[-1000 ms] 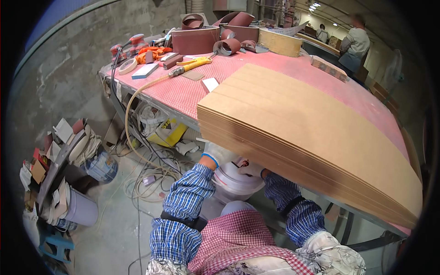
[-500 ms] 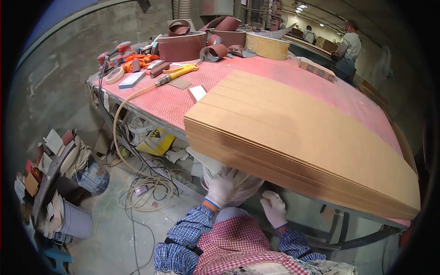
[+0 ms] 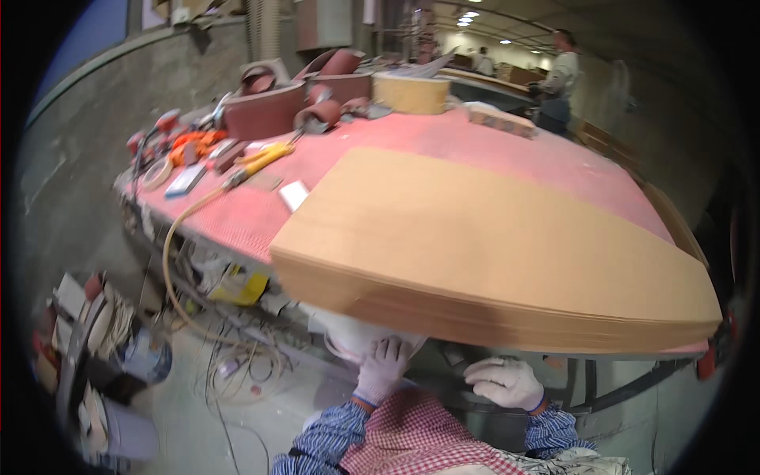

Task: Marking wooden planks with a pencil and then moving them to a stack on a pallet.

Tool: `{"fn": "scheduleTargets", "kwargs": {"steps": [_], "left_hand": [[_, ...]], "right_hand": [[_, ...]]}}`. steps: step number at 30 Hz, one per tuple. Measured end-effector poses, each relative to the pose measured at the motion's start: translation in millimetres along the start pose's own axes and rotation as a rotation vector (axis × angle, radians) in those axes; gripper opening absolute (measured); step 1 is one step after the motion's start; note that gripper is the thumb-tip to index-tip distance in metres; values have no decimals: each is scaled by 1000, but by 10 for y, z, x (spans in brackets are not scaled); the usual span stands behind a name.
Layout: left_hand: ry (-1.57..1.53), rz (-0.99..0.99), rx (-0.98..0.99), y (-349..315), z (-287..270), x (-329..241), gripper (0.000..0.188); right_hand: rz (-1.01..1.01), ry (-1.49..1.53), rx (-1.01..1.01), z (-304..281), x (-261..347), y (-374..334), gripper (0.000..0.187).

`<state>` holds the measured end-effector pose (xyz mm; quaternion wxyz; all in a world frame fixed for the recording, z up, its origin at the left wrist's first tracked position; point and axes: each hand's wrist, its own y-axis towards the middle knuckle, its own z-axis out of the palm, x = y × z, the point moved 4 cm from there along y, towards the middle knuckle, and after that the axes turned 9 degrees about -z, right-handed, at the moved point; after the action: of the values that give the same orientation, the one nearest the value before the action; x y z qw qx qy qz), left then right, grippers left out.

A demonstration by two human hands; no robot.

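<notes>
My left hand (image 3: pixel 383 369), in a white glove, reaches up against a whitish bucket (image 3: pixel 336 331) under the table edge. Its back faces me, and blur and the bent fingers hide whether anything is in its grasp. My right hand (image 3: pixel 507 383), gloved too, hangs below the front edge with its fingers stretched leftward and nothing in them. Above both hands lies a thick stack of thin brown boards (image 3: pixel 491 237), its layered front edge overhanging slightly. The stack rests on a red-covered table (image 3: pixel 237 226).
A yellow-handled air tool (image 3: pixel 265 160) with a hose, a sanding block (image 3: pixel 186 180) and tape roll (image 3: pixel 157 173) lie at left. Sanding belts (image 3: pixel 265 111) stand behind. Hoses coil on the floor near a scrap-filled bin (image 3: pixel 127 431). Another person (image 3: pixel 560 79) stands far right.
The view has shifted, so the table sits further left and lower. My right hand has moved right and its fingers have stretched out. My left hand stays by the bucket.
</notes>
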<state>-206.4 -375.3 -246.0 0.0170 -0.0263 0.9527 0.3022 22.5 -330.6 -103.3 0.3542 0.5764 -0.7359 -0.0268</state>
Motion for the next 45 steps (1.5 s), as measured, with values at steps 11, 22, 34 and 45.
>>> {"fn": "scheduleTargets", "kwargs": {"steps": [11,22,34,45], "left_hand": [[-177,30,111,91,-258,-65,50],[-149,554,-335,658,-2311,-217,37],[-445,63,-88,2194,-3318,316,37],[-345,112,185,2252,-3056,329,38]], "right_hand": [[-581,-117,-37,-1011,993,46,39],[-452,-997,-493,-1637,1505,-31,38],[228,-1018,43,-2901,1125,411,34],[697,-600,37,-2989,-539,787,61]]}}
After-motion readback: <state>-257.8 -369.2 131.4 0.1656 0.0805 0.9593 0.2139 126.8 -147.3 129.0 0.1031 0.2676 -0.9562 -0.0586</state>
